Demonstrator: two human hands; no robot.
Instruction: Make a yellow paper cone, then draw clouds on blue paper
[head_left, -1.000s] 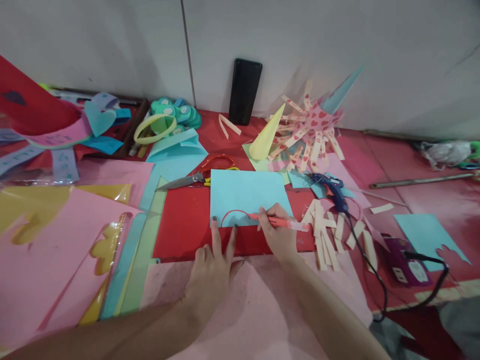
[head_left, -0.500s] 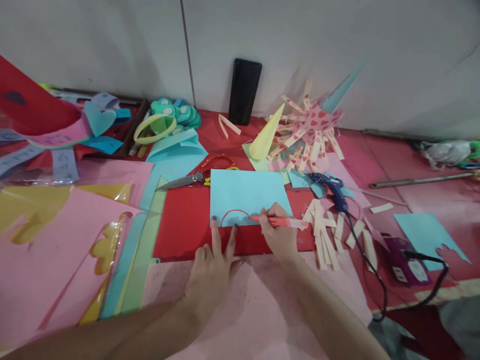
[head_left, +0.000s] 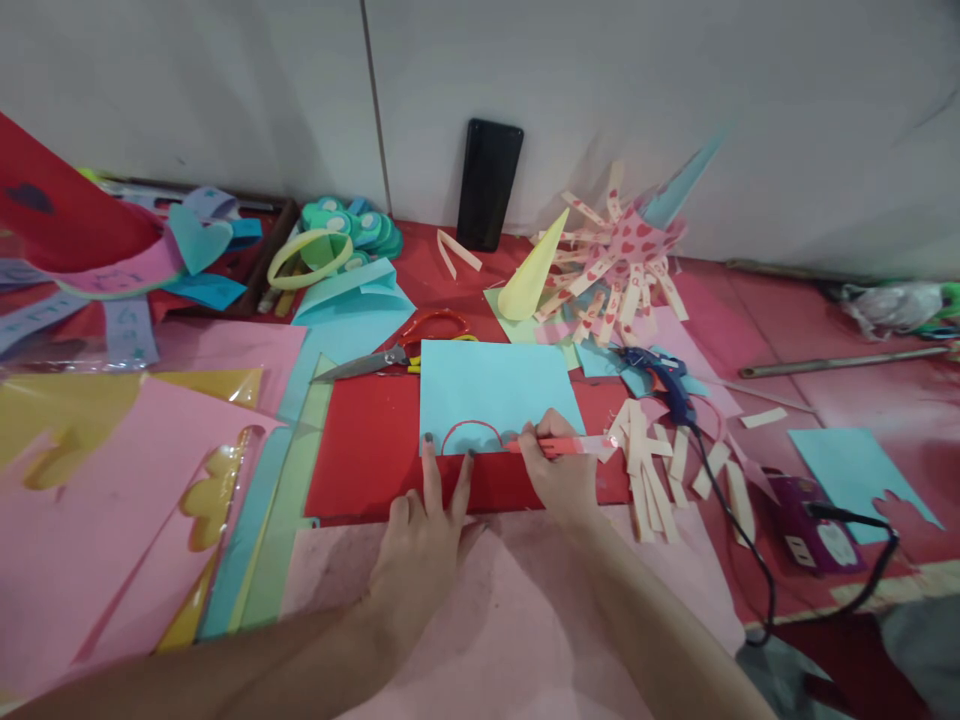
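Note:
A light blue sheet of paper lies on red card in front of me. Two spread fingertips of my left hand press on its lower edge; that hand holds nothing. My right hand grips a red marker pen, its tip at the paper's bottom edge. Between the hands, a red half-circle line arches up from that edge. Scissors with red and yellow handles lie behind the sheet, partly covered by it.
A glue gun with a black cord and pale paper strips lie to the right. A phone leans on the wall. A yellow paper cone and decorated paper crowns stand behind; pink sheets cover the left.
My right hand has drawn the red line down to the paper's lower edge, closing the arch's right side. My left hand has stayed in place.

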